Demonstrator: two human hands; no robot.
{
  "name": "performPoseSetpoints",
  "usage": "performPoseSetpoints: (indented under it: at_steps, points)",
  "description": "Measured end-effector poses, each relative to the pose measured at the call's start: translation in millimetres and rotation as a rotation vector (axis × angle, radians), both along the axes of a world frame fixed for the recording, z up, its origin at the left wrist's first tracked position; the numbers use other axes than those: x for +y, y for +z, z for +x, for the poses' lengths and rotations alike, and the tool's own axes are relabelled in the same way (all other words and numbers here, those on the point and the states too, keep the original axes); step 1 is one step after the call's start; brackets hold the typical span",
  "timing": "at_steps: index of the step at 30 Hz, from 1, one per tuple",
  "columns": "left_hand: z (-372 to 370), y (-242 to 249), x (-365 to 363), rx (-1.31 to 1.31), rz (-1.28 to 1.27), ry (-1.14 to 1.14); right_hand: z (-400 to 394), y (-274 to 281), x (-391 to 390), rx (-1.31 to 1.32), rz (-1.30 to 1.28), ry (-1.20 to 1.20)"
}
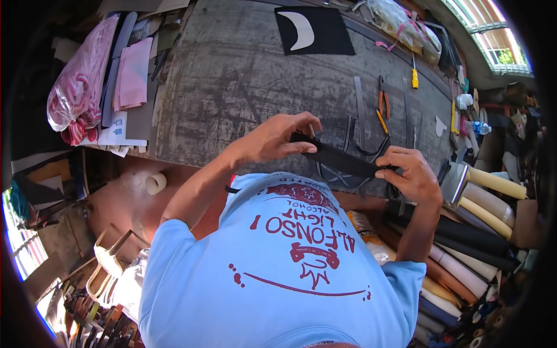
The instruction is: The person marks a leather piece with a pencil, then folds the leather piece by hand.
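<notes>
A wide black strip (342, 160), which looks like fabric or leather, is stretched between my two hands just above the table's near edge. My left hand (282, 137) is closed on its left end, thumb along the near side and fingers curled over. Its right end is pinched between the thumb and fingers of my right hand (411, 174). Thin black straps (348, 134) lie on the table behind and below the strip, partly hidden by it. Just beyond my right hand is a tool with a yellow handle (382, 123).
On the dark worktable (220, 75) lie orange-handled pliers (383, 100), a yellow screwdriver (415, 79), a flat metal strip (360, 110) and a black sheet (336, 32) bearing a white crescent (303, 32). Pink sheets (133, 75) sit at left. Material rolls (464, 272) fill the right side.
</notes>
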State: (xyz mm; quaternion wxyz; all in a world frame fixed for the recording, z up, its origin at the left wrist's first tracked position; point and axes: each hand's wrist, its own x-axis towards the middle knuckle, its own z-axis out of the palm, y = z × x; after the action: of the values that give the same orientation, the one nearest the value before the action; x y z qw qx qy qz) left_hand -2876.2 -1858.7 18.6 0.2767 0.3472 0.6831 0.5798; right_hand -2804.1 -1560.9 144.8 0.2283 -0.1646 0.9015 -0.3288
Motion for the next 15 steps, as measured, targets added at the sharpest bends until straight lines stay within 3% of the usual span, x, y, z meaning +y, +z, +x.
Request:
performPoseSetpoints:
  at_steps: [4,7,10,15]
  points:
    - [10,3,-1,0.274,-0.024,0.113,3,-1,1,0.002,-0.011,-0.066]
    - [16,-1,-2,0.314,-0.013,0.151,3,-3,1,0.029,-0.034,-0.053]
    - [23,0,-1,0.105,-0.040,0.186,0,0,1,-0.011,-0.013,-0.050]
    - [6,-10,0,-0.194,0.090,-0.150,-4,2,5,-0.021,-0.043,-0.002]
